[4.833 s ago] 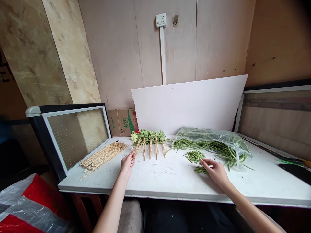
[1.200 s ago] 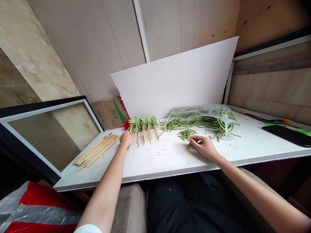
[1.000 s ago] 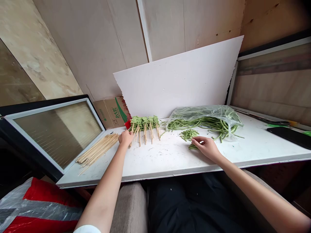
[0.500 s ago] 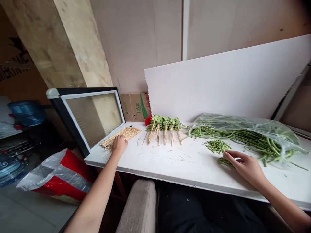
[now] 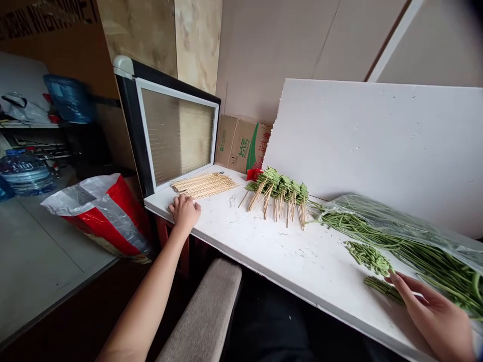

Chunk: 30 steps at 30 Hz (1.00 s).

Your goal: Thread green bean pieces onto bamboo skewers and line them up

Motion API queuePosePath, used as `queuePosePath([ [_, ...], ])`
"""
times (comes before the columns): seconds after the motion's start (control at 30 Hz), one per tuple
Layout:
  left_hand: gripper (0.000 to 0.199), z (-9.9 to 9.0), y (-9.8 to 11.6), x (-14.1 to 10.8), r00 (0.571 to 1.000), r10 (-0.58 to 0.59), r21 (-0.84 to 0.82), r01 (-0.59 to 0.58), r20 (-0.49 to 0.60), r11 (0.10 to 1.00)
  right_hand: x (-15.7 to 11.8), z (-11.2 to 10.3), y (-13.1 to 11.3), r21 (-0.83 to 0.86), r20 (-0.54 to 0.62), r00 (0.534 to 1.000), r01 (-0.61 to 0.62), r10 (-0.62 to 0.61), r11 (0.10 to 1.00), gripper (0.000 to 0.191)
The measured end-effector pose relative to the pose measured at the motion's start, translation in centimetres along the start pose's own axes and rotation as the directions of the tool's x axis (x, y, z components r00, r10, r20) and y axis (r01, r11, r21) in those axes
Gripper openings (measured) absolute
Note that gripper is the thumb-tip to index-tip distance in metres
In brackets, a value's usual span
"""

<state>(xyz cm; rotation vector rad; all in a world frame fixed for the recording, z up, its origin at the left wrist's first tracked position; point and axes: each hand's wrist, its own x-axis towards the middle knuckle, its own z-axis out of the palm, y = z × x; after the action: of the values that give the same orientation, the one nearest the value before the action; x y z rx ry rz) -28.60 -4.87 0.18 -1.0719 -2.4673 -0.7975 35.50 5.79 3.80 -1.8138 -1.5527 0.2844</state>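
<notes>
Beside the near edge of a loose pile of bamboo skewers [image 5: 206, 185], my left hand [image 5: 184, 212] rests on the table with its fingers curled down; what lies under the fingertips is hidden. Far to the right, my right hand [image 5: 433, 309] has thumb and forefinger pinched together at the edge of a heap of short-cut long beans [image 5: 370, 257]. I cannot make out what that pinch holds. A small neat row of cut beans [image 5: 383, 287] lies just under the thumb. Finished bean skewers [image 5: 285, 188] are stacked at the back middle, sticks pointing toward me.
Whole long beans [image 5: 411, 254] lie in a clear plastic bag [image 5: 377, 211] at the right. A framed glass panel [image 5: 179, 136] and a cardboard box [image 5: 241, 143] stand behind the skewers. A white board [image 5: 377, 146] leans at the back. Below left is a red-white sack [image 5: 109, 216].
The view has swung left. My left hand has slid off the top of the skewer pile to its near edge. My right hand stays at the cut beans.
</notes>
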Motion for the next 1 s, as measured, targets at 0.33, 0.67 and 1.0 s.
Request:
queuePosePath([
  [0.33, 0.030, 0.8, -0.5, -0.5, 0.998, -0.019, -0.127, 0.012, -0.055, 0.992, -0.9, -0.3, -0.3, 0.111, -0.027, 0.998, 0.056, -0.053, 0.992, 0.059],
  [0.67, 0.031, 0.9, -0.5, -0.2, 0.998, -0.061, -0.107, 0.063, 0.022, 0.992, -0.5, 0.2, 1.4, 0.127, -0.036, 0.990, 0.137, -0.133, 0.982, 0.056],
  [1.0, 0.024, 1.0, -0.8, -0.2, 0.998, -0.061, -0.124, 0.063, 0.022, 0.990, -0.9, 0.1, 1.0, 0.159, -0.032, 0.988, 0.154, -0.151, 0.975, 0.062],
])
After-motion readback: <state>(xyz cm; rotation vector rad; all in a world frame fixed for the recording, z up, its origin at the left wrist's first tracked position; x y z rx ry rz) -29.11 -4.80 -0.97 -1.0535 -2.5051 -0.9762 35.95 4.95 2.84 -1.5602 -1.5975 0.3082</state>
